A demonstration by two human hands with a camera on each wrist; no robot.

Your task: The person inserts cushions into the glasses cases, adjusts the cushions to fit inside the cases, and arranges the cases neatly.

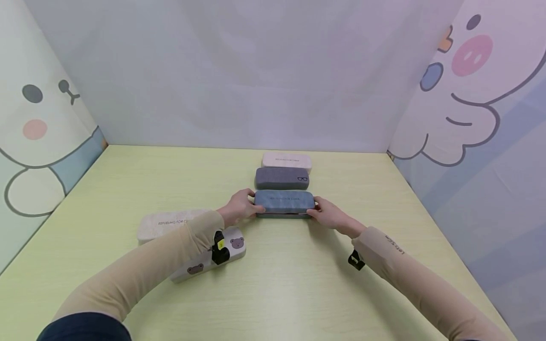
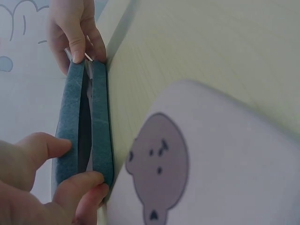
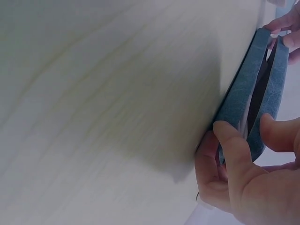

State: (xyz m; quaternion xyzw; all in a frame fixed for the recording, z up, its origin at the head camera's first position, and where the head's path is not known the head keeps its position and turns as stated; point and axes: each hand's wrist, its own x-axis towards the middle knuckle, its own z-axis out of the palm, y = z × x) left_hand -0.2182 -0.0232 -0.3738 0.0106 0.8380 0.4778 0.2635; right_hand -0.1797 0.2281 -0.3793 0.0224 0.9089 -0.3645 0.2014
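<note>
A blue glasses case (image 1: pixel 284 201) lies on the table with its lid slightly ajar, a dark gap running along its front. My left hand (image 1: pixel 240 207) grips the case's left end, thumb on the lid and curled fingers at the base in the left wrist view. At the other end, my right hand (image 1: pixel 334 217) holds it in a similar way, its thumb (image 3: pixel 276 133) against the lid. What lies inside the case is mostly hidden; a pale sliver shows through the gap.
Right behind the blue case stands a dark grey glasses case (image 1: pixel 281 178), then a pink case (image 1: pixel 286 161). Under my left forearm lie a pale lettered case (image 1: pixel 158 227) and a white bear-print case (image 1: pixel 236 244). Printed curtains (image 1: pixel 256 71) enclose the table (image 1: pixel 290 284).
</note>
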